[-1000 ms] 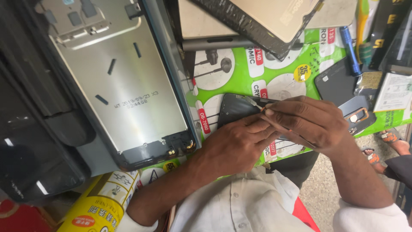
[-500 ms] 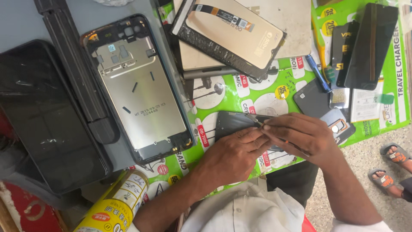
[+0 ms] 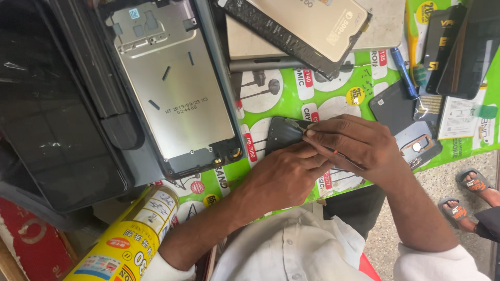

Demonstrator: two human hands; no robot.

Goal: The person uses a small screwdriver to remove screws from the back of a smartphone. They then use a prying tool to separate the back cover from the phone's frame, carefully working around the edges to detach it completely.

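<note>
The biggest thing I see is the dark glass display panel (image 3: pixel 47 125) at far left, lying flat, with a phone mid-frame (image 3: pixel 174 88) beside it, its bare metal plate facing up. Above the hands lies a detached screen assembly (image 3: pixel 307 28), tilted across a pale slab. All of it rests on a green printed mat (image 3: pixel 271 101). A yellow spray can (image 3: pixel 130 242) lies at the lower left, and dark back covers (image 3: pixel 453 47) are stacked at upper right.

My left hand (image 3: pixel 284 179) presses down on a small dark phone part (image 3: pixel 284 135) that lies on the mat just right of the mid-frame's lower corner; its fingers are together, pinning the part's near edge. My right hand (image 3: pixel 359 143) has its fingertips pinched shut on a thin tool (image 3: pixel 298 125), the tip meeting the part's upper right corner. An orange speck shows under that hand; I cannot tell what it is.

As I judge it, the phone is already well stripped, and this small part is mid-work: nothing has visibly come loose from it yet.
</note>
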